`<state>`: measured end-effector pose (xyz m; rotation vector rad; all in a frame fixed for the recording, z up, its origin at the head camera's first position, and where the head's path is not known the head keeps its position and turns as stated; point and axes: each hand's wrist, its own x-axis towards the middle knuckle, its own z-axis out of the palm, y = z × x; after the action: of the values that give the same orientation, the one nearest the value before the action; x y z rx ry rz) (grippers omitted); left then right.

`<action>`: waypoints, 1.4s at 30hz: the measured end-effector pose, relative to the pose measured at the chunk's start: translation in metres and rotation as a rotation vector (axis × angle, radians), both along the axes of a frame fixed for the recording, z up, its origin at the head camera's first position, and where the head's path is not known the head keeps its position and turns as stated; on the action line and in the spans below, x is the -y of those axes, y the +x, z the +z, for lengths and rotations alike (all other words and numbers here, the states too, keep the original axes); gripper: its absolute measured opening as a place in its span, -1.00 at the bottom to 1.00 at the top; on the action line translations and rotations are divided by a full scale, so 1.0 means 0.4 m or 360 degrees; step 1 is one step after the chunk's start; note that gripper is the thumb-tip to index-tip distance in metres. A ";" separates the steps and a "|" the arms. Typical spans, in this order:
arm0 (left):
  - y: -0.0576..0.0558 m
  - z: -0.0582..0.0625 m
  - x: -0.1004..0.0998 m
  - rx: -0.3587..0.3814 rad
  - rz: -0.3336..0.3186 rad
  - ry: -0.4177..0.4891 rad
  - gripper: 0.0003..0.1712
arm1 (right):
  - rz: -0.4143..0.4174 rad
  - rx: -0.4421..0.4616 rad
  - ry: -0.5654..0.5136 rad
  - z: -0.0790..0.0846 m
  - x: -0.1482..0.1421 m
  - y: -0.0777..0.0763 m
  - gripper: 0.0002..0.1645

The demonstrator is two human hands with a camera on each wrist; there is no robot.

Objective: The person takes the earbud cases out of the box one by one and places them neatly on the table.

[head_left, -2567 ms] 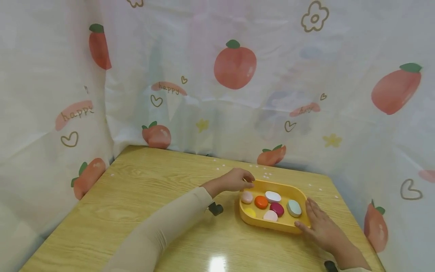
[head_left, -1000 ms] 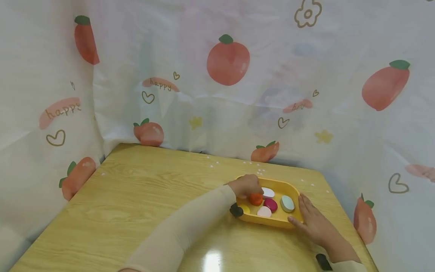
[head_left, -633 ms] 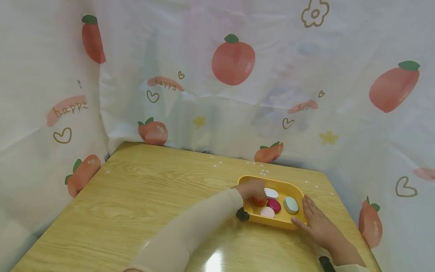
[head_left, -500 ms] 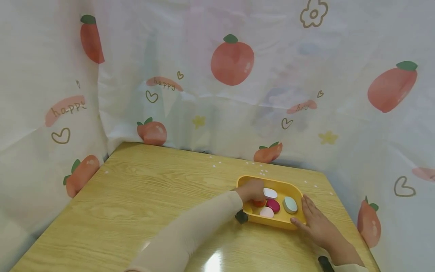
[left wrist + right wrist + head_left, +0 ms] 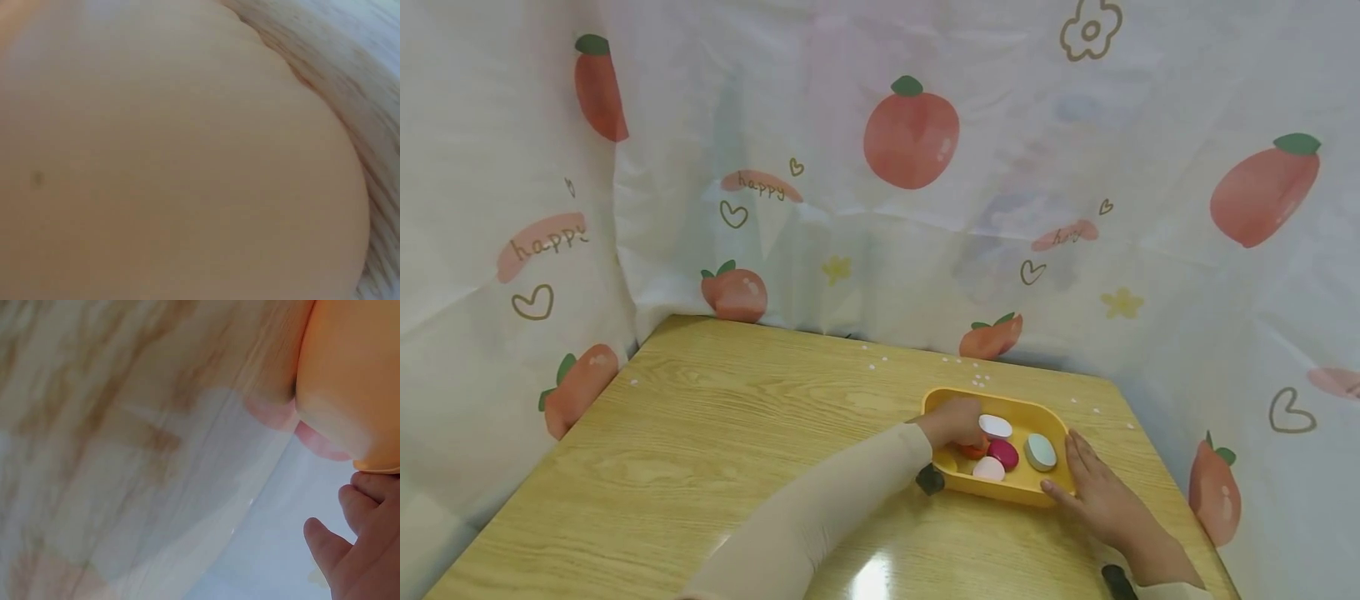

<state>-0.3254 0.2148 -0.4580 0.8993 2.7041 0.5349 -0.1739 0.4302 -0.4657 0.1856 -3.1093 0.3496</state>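
Yellow tray (image 5: 1007,492) on table (image 5: 722,408), approx 3 o'clock of tabletop, head view. Inside: white stone (image 5: 996,427) at 12, dark pink stone (image 5: 1003,454) approx ctr, pale green stone (image 5: 1041,452) at 3, lt pink stone (image 5: 988,469) at 6-7, orange stone (image 5: 974,452) at 9, partly hidden by L hand (image 5: 955,421). L hand inside tray's 9-10 o'clock end; fingertips hidden, can't tell if grasping. R hand (image 5: 1101,496) at tray's 4 o'clock, fingers straight against rim, not clenched. Fruit-print cloth (image 5: 1030,75) behind, 12 o'clock.
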 end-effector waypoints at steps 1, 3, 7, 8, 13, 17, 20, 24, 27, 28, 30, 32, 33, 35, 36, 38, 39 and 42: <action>0.002 0.001 0.000 -0.0012 -0.0002 -0.0007 -0.69 | -0.0001 0.0002 0.0001 0.001 0.000 0.001 0.11; 0.005 0.004 0.000 -0.0029 -0.0005 -0.0020 -0.68 | -0.0002 0.0007 -0.0002 0.003 -0.001 0.002 0.11; 0.012 0.011 0.008 -0.0038 0.0002 -0.0003 -0.67 | 0.0003 -0.0002 0.0000 0.001 -0.002 0.003 0.11; 0.012 0.014 0.012 -0.0012 0.0002 0.0031 -0.66 | 0.0010 -0.0009 0.0002 0.000 -0.002 0.003 0.10; 0.010 0.035 0.042 0.0114 0.0012 0.0320 -0.65 | 0.0038 -0.0052 0.0043 0.000 -0.006 -0.002 0.10; 0.005 0.044 0.057 0.0193 0.0057 0.0499 -0.74 | 0.0029 -0.0050 0.0060 0.006 -0.006 -0.003 0.11; 0.003 0.046 0.065 0.0316 0.0145 0.0613 -0.84 | 0.0014 -0.0021 0.0046 0.009 -0.003 -0.001 0.11; 0.002 0.045 0.077 0.0433 0.0232 0.0735 -0.78 | 0.0007 0.0003 0.0035 0.009 0.000 0.003 0.12; -0.001 0.047 0.090 0.0421 0.0240 0.0747 -0.76 | 0.0001 0.0006 0.0034 0.006 0.002 0.005 0.12; -0.003 0.047 0.094 0.0403 0.0236 0.0739 -0.76 | -0.0001 0.0006 0.0036 0.005 0.002 0.005 0.12; -0.005 0.050 0.103 0.0381 0.0235 0.0734 -0.73 | -0.0006 0.0002 0.0041 0.004 0.003 0.004 0.13; -0.008 0.053 0.113 0.0370 0.0238 0.0740 -0.70 | -0.0006 -0.0004 0.0041 0.004 0.004 0.003 0.13; -0.009 0.054 0.118 0.0376 0.0236 0.0751 -0.69 | -0.0006 -0.0005 0.0040 0.004 0.005 0.002 0.13; -0.012 0.056 0.128 0.0383 0.0232 0.0772 -0.67 | -0.0009 -0.0003 0.0038 0.004 0.006 0.002 0.13; -0.013 0.057 0.133 0.0385 0.0226 0.0779 -0.67 | -0.0010 -0.0001 0.0035 0.004 0.006 0.001 0.12; -0.017 0.058 0.145 0.0405 0.0212 0.0805 -0.67 | -0.0016 0.0007 0.0030 0.004 0.006 0.002 0.13; -0.019 0.059 0.151 0.0421 0.0206 0.0819 -0.67 | -0.0018 0.0011 0.0027 0.003 0.006 0.002 0.13; -0.026 0.062 0.172 0.0516 0.0203 0.0899 -0.68 | -0.0021 0.0019 0.0020 0.003 0.004 0.003 0.13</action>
<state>-0.3360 0.1461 -0.4333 0.6769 2.3501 1.3858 -0.1728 0.4287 -0.4645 0.1640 -3.1237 0.3321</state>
